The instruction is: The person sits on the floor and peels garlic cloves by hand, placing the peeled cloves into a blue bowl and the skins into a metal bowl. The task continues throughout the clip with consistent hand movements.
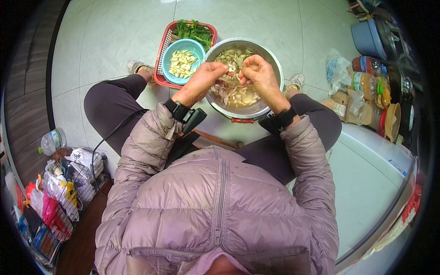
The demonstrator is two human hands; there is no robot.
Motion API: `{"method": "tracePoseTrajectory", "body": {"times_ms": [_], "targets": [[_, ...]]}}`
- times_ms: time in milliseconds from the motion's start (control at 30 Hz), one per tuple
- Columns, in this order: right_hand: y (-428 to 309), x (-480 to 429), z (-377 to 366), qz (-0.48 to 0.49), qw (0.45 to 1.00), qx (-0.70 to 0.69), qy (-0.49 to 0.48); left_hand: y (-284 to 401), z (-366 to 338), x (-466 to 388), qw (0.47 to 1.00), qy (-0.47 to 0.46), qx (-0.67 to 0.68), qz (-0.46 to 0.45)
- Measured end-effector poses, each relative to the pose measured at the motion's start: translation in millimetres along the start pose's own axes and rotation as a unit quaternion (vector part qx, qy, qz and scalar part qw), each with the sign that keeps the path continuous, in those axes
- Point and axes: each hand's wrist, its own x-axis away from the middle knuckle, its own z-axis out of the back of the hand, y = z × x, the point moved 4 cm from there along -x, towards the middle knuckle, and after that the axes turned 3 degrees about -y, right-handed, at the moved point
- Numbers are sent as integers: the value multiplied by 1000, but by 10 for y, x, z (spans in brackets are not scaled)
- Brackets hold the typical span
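Observation:
Above a round metal basin, my left hand pinches a pale garlic clove between thumb and fingers. My right hand is close beside it, fingertips drawn together; whether something is between them is too small to tell. In the basin, garlic cloves and loose skins lie in cloudy water. At the basin's left, a turquoise plastic colander holds peeled garlic cloves. The colander rests in a red plastic basket, with leafy greens behind it.
The basin stands on the tiled floor between my knees, its red-gripped handle towards me. Jars, bags and a blue tub line the right side. Wire baskets of plastic bags and a clear plastic bottle are at left.

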Motion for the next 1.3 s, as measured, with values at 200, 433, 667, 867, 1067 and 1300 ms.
{"method": "tracePoseTrajectory", "body": {"times_ms": [200, 433, 667, 867, 1067, 1300], "targets": [[396, -273, 403, 38, 884, 461, -64, -109, 596, -82, 989, 147, -5, -23], [620, -397, 534, -41, 638, 757, -134, -190, 1098, 19, 953, 285, 98, 30], [652, -380, 472, -18, 668, 719, -191, 10, 808, 15, 981, 175, 57, -53], [1141, -274, 422, -101, 544, 767, -326, 89, 676, 9, 987, 134, 61, -58], [879, -258, 462, -131, 616, 707, -320, 87, 616, -12, 990, 126, 42, -49], [1071, -339, 442, -85, 613, 706, -346, 45, 533, -31, 993, 104, 46, -27]]}}
